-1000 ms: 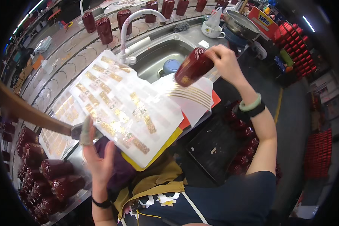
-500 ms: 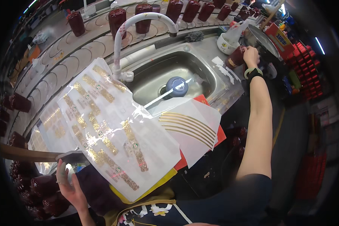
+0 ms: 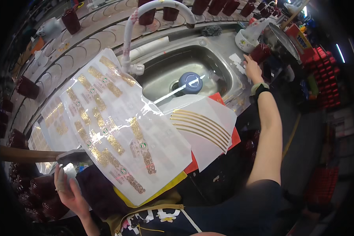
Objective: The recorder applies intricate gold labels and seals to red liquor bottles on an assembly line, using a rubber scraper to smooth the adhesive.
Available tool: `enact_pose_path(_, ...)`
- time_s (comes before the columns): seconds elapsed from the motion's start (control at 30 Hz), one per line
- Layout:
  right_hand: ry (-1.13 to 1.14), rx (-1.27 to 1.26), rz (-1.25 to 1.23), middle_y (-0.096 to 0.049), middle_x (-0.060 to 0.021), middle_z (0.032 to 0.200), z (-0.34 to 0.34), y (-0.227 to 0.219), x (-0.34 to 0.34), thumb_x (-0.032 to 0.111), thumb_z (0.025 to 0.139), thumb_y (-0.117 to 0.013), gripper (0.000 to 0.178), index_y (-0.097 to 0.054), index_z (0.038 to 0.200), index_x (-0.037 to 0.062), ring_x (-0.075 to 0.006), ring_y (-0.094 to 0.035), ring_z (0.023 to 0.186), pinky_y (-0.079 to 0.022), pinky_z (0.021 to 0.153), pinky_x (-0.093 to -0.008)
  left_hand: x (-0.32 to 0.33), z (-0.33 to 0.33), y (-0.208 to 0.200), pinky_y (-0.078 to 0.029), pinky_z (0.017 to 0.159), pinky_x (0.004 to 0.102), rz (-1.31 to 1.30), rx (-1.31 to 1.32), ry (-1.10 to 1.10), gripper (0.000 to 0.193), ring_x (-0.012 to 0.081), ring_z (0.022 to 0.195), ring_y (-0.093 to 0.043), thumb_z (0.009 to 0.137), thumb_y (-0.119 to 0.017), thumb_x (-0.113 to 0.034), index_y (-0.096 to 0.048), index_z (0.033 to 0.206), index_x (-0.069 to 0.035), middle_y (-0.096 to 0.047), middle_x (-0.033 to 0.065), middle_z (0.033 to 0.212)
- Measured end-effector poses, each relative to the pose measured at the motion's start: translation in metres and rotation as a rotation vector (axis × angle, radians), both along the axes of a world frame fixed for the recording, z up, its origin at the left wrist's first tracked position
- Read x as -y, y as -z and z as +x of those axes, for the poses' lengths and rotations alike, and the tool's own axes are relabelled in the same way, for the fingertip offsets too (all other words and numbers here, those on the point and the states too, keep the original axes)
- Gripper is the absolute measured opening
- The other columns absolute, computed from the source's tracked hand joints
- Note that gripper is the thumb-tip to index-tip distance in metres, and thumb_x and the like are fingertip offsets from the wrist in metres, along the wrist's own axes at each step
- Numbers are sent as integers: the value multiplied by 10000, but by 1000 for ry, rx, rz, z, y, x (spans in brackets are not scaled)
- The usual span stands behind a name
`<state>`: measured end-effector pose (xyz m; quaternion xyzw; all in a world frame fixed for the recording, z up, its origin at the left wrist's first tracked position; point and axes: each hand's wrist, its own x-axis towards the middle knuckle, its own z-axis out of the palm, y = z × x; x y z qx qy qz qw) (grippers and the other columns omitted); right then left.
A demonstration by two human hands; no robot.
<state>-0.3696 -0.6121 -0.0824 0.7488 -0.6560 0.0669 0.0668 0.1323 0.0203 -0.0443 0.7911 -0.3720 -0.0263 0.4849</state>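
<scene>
My right hand (image 3: pixel 254 70) reaches to the counter right of the sink. Its index finger is stretched out just beside a dark red glossy cup-shaped vessel (image 3: pixel 260 53); the other fingers are partly hidden. Whether it touches the vessel I cannot tell. White paper scraps (image 3: pixel 236 62) lie by the fingertips. My left hand (image 3: pixel 69 192) is raised at the lower left with fingers apart and nothing in it, near a wooden bar (image 3: pixel 31 153). Between my arms lies a clear decal sheet (image 3: pixel 118 129) with gold patterns, beside a white sheet with gold stripes (image 3: pixel 200 126).
A steel sink (image 3: pixel 224 78) with a blue round object (image 3: pixel 190 82) in it lies ahead, under a white curved faucet (image 3: pixel 128 39). Red vessels ride a conveyor (image 3: pixel 90 43) behind. A white bowl (image 3: pixel 244 42) and a metal basin (image 3: pixel 278 41) stand at the right.
My right hand has let go of the red vessel and drawn back nearer to me. The vessel has turned, its gold band no longer showing. The whole view has shifted slightly.
</scene>
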Motion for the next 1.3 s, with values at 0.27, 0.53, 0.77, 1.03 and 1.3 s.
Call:
enact_pose_path(0.27,-61,177,171,-660,-180,1334,-5,41,34,340,1020,-466,491,-545,1473,165,-367,-628,1220,-475,1019,-440,-30,-7,-17,-488,1046,375,143,300,-233,345,284,1253,-611,918,-659,17,-646,1262,48,-626,175,1366)
enact_pose_path(0.53,-116,-7,29,-635,-248,1311,-89,59,77,297,1065,-483,395,-614,1326,31,-445,-590,1212,-471,997,-494,-74,-16,-27,-456,1064,420,63,631,-275,454,341,1255,-574,813,-766,9,-638,1248,18,-580,182,1393)
enact_pose_path(0.77,-724,377,-95,-703,-182,1193,106,-34,-109,190,1079,-523,318,-637,1273,-35,-293,-666,1087,-497,946,-355,-132,37,18,-333,1164,422,-274,441,-728,1160,296,1377,-405,583,-1010,-265,-333,1474,41,-408,187,1454)
enact_pose_path(1.03,-1086,637,158,-681,-113,1059,272,-124,-428,-29,983,-559,208,-674,1154,-4,-188,-639,873,-485,766,-284,-136,50,43,-487,1028,371,-499,-80,-685,891,229,1171,-596,674,-940,-167,-439,1388,14,-591,124,1266)
enact_pose_path(1.3,-1113,833,949,-666,-149,1260,346,-89,-575,284,734,-920,1091,-299,1593,26,-140,-563,796,-494,743,-296,-90,-6,-17,-518,935,319,-527,-897,202,547,141,1062,-625,999,-664,-312,-462,1388,17,-640,104,1225)
